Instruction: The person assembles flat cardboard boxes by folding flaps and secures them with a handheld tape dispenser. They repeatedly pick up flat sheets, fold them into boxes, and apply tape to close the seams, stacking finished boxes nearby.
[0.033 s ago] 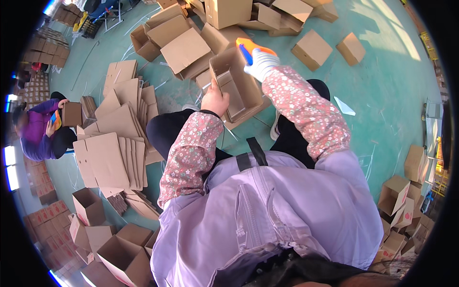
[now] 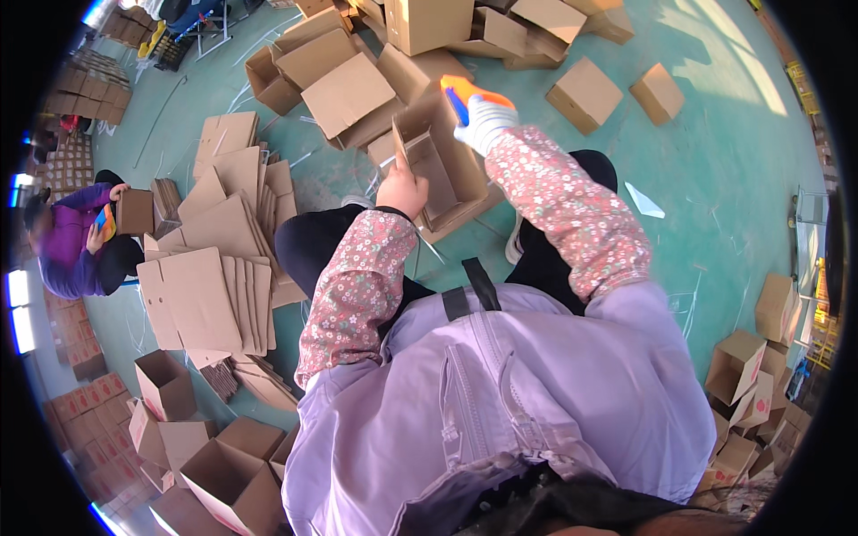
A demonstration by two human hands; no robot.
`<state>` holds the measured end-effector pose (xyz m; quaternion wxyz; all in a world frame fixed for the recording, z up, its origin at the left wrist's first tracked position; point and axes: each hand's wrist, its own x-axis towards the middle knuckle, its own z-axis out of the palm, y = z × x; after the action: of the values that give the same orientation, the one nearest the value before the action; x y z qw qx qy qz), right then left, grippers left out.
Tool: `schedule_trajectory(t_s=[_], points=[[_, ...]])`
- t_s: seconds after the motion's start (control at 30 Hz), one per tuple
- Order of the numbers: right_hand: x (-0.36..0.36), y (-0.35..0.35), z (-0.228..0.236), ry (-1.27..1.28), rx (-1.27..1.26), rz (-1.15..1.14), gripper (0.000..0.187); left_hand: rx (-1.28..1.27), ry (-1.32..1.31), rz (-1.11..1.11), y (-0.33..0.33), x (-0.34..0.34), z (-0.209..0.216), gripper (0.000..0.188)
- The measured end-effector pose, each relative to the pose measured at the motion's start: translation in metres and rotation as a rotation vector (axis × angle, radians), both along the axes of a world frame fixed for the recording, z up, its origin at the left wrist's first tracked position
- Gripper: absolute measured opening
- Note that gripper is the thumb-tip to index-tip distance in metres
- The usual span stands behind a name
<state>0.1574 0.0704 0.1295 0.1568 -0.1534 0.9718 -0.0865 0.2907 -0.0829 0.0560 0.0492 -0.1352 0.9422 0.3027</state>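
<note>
A brown cardboard box [image 2: 460, 170] stands open in front of me between my knees, its inside facing up. My left hand [image 2: 403, 189] is closed on the box's left wall, gripping its edge, with one finger pointing up along it. In a white striped glove, my right hand [image 2: 487, 125] grips an orange-and-blue hand tool [image 2: 471, 92] at the box's far right corner. The tool's working end is too small to make out, and I cannot tell whether it touches the cardboard.
Flattened cartons [image 2: 210, 295] are stacked to my left. More boxes lie ahead [image 2: 349, 98], at lower left [image 2: 232, 482] and at right [image 2: 737, 366]. Two small boxes [image 2: 585, 94] sit ahead right. A person [image 2: 76, 237] at far left holds a box and a similar tool.
My right hand and the tool have shifted slightly toward me and to the left. My left hand stays on the box.
</note>
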Motion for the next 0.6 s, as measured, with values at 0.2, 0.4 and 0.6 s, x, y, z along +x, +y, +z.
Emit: schedule_trajectory(t_s=[0.2,0.4,0.6], points=[[0.003,-0.023,-0.017,-0.074,-0.014,0.009,0.047,0.295,0.02,-0.026,-0.019,0.018,-0.008,0.064],[0.012,-0.025,-0.031,-0.036,-0.008,0.065,0.04,0.033,0.117,0.146,-0.01,0.016,0.005,0.067],[0.015,-0.019,-0.04,0.041,0.022,0.066,0.034,-0.219,0.473,-0.572,0.003,0.022,0.027,0.059]])
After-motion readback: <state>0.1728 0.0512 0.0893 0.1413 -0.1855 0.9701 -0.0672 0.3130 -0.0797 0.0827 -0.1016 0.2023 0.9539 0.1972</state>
